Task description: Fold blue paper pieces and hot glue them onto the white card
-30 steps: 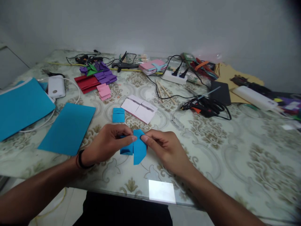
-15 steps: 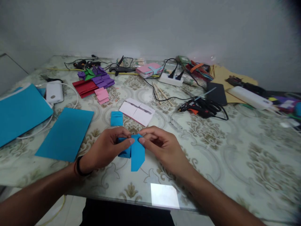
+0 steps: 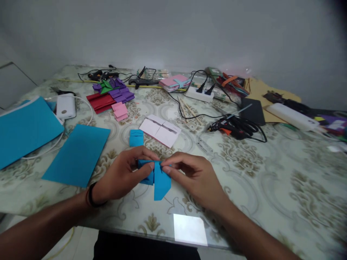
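A folded blue paper piece (image 3: 162,185) is pinched at its upper edge between both hands, its cut-cornered strip hanging toward me. My left hand (image 3: 128,173) closes thumb and fingers on its left part, which is partly covered. On the right part, my right hand (image 3: 191,175) has its thumb and fingertips pressed. Just beyond the hands lies a small folded blue square (image 3: 136,138). A white folded paper (image 3: 159,130) rests beside that square, and a flat blue sheet (image 3: 78,155) is left of my left hand.
Larger blue sheets (image 3: 27,130) and a white power bank (image 3: 65,106) lie at left. Red folded paper (image 3: 100,103), purple and pink pieces sit behind. A power strip (image 3: 199,94), glue gun (image 3: 225,124) and cables stand beyond, at right.
The top edge of the blue piece has been folded or tilted over, and its strip has shifted slightly right and toward me. Both hands still pinch it. The whole view has moved slightly.
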